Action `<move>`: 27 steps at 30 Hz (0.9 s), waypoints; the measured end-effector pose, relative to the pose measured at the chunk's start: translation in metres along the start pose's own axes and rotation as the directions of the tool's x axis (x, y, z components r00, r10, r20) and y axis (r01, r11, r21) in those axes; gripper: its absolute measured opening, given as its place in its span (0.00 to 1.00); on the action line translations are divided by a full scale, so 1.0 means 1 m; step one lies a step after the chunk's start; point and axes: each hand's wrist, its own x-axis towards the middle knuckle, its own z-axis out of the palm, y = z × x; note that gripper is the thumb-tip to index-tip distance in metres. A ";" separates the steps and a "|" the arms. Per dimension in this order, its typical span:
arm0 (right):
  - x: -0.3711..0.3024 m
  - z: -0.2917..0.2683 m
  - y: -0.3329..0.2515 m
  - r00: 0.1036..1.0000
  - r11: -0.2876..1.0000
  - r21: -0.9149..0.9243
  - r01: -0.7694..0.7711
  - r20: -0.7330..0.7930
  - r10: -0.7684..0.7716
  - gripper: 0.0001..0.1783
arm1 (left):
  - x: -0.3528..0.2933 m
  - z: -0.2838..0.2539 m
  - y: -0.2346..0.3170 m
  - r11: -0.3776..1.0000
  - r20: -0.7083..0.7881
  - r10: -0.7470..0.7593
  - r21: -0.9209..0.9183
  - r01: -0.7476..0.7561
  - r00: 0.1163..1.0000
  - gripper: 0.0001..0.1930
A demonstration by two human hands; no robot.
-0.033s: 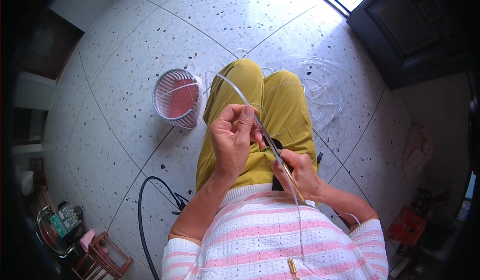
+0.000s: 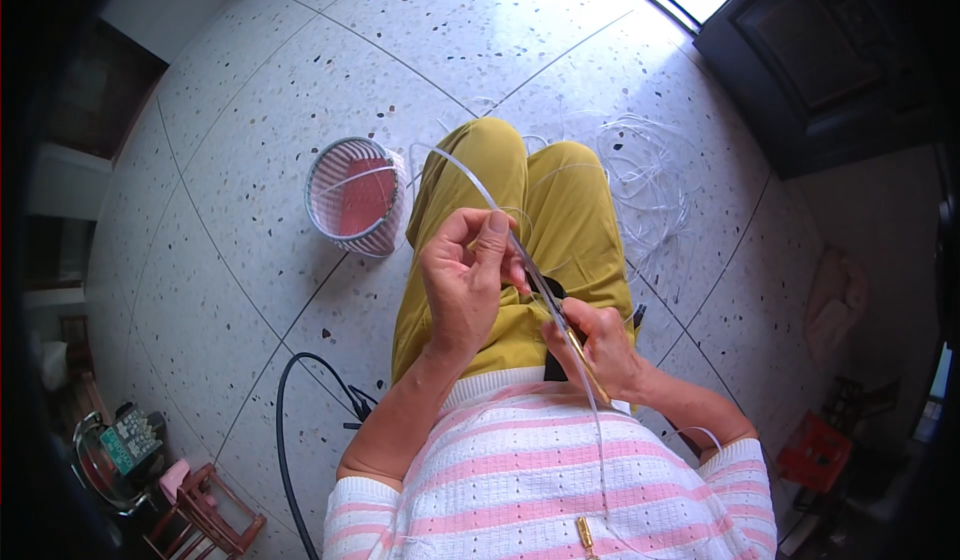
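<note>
A thin white plastic strip arcs over my knee and passes through my left hand, whose thumb and fingers are pinched on it. From there it runs down along a slim tool with a dark grey shaft and a gold-coloured handle end. My right hand is closed around that tool near its gold part; its exact kind is unclear. The tool's far tip lies at my left fingers, partly hidden by them. Below, the strip trails down over my striped top.
A woven striped basket with a pinkish-red bottom stands on the speckled floor, left of my knees. Loose white strips lie tangled to the right. A black cable curves at lower left, near a small brown wooden chair. A dark door stands at upper right.
</note>
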 end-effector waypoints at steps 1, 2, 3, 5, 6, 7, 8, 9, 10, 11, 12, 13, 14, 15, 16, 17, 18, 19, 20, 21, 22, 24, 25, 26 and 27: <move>0.000 0.000 0.000 1.000 1.000 -0.022 0.015 0.001 -0.015 0.15 | 0.000 0.000 0.000 1.000 0.005 0.013 0.015 -0.013 1.000 0.11; 0.000 -0.001 0.000 1.000 1.000 -0.022 0.016 0.002 -0.016 0.15 | 0.000 0.000 0.000 0.999 0.010 0.025 0.031 -0.026 1.000 0.11; 0.001 -0.001 0.001 1.000 1.000 -0.013 0.021 0.005 -0.021 0.15 | 0.000 0.000 0.000 0.999 0.010 0.026 0.030 -0.026 1.000 0.11; 0.001 -0.001 0.001 1.000 1.000 -0.004 0.026 0.007 -0.026 0.15 | 0.000 0.000 0.000 0.999 0.003 0.026 0.040 -0.026 1.000 0.11; 0.001 -0.001 0.000 1.000 1.000 -0.001 0.024 0.004 -0.024 0.15 | 0.000 -0.001 0.000 0.999 0.003 0.027 0.040 -0.027 1.000 0.11; 0.001 -0.001 0.000 1.000 1.000 0.003 0.021 0.001 -0.021 0.15 | 0.000 -0.001 0.000 0.999 0.002 0.027 0.039 -0.027 1.000 0.11; 0.000 0.000 0.001 1.000 1.000 0.003 0.021 0.001 -0.021 0.15 | 0.000 -0.001 -0.001 0.999 0.001 0.027 0.038 -0.027 1.000 0.11; 0.000 0.001 0.002 1.000 1.000 -0.003 0.016 -0.007 -0.017 0.15 | 0.000 -0.001 -0.001 0.999 0.001 0.026 0.038 -0.026 1.000 0.11; 0.000 0.001 0.002 1.000 1.000 -0.010 0.012 -0.015 -0.013 0.15 | 0.000 -0.001 -0.001 0.999 0.002 0.026 0.030 -0.026 1.000 0.11; -0.001 0.002 0.002 1.000 1.000 -0.010 0.012 -0.016 -0.012 0.15 | 0.000 0.000 -0.001 0.999 0.003 0.025 0.021 -0.025 1.000 0.11; -0.001 0.002 0.001 1.000 1.000 -0.002 0.004 -0.017 -0.004 0.15 | 0.000 0.000 -0.001 0.999 0.004 0.025 0.021 -0.025 1.000 0.11; -0.001 0.002 0.001 1.000 1.000 0.007 -0.004 -0.017 0.004 0.15 | 0.000 0.000 0.000 1.000 0.004 0.016 0.014 -0.016 1.000 0.11; -0.001 0.003 0.001 1.000 1.000 0.007 -0.004 -0.017 0.004 0.15 | 0.000 0.000 0.000 1.000 0.004 0.008 0.007 -0.008 1.000 0.11; -0.001 0.005 0.002 1.000 1.000 0.021 0.002 -0.031 -0.002 0.15 | 0.000 0.000 0.000 1.000 0.003 0.008 0.008 -0.008 1.000 0.11; -0.001 0.006 0.003 0.999 0.999 0.034 0.008 -0.046 -0.006 0.15 | 0.000 0.000 0.000 1.000 0.009 0.008 -0.002 -0.008 1.000 0.11; -0.001 0.006 0.002 0.999 0.999 0.034 0.008 -0.046 -0.007 0.15 | 0.000 -0.001 0.000 1.000 0.014 0.007 -0.012 -0.007 1.000 0.11; -0.002 0.004 0.001 1.000 0.999 0.047 -0.009 -0.027 0.010 0.14 | 0.000 -0.001 0.000 1.000 0.014 0.008 -0.012 -0.008 1.000 0.11; -0.002 0.003 0.000 1.000 0.998 0.059 -0.026 -0.007 0.026 0.14 | 0.000 -0.002 0.000 1.000 0.014 0.004 -0.011 -0.004 1.000 0.11; -0.001 0.002 0.000 1.000 0.998 0.059 -0.025 -0.008 0.026 0.14 | 0.000 -0.002 0.000 1.000 0.014 0.000 -0.011 0.000 1.000 0.11; -0.001 0.001 0.001 1.000 0.999 0.041 -0.007 0.002 0.006 0.14 | 0.000 -0.002 -0.001 1.000 0.014 0.001 -0.011 -0.001 1.000 0.11; -0.001 0.000 0.001 1.000 1.000 0.023 0.012 0.013 -0.012 0.14 | 0.000 -0.003 -0.001 1.000 0.019 -0.001 -0.017 0.002 1.000 0.11; 0.000 -0.001 0.002 1.000 1.000 0.015 0.027 0.013 -0.027 0.14 | 0.000 -0.002 -0.001 1.000 0.023 -0.004 -0.024 0.004 1.000 0.11; 0.000 -0.002 0.002 0.999 0.999 0.006 0.042 0.015 -0.042 0.14 | 0.000 -0.002 0.000 1.000 0.023 -0.007 -0.021 0.008 1.000 0.11; 0.000 -0.002 0.001 0.999 0.999 0.006 0.043 0.015 -0.043 0.14 | 0.000 -0.002 0.000 1.000 0.023 -0.011 -0.018 0.011 1.000 0.11; 0.000 -0.002 0.000 0.999 0.999 0.017 0.030 0.017 -0.031 0.14 | 0.000 -0.002 0.000 1.000 0.023 -0.010 -0.017 0.011 1.000 0.11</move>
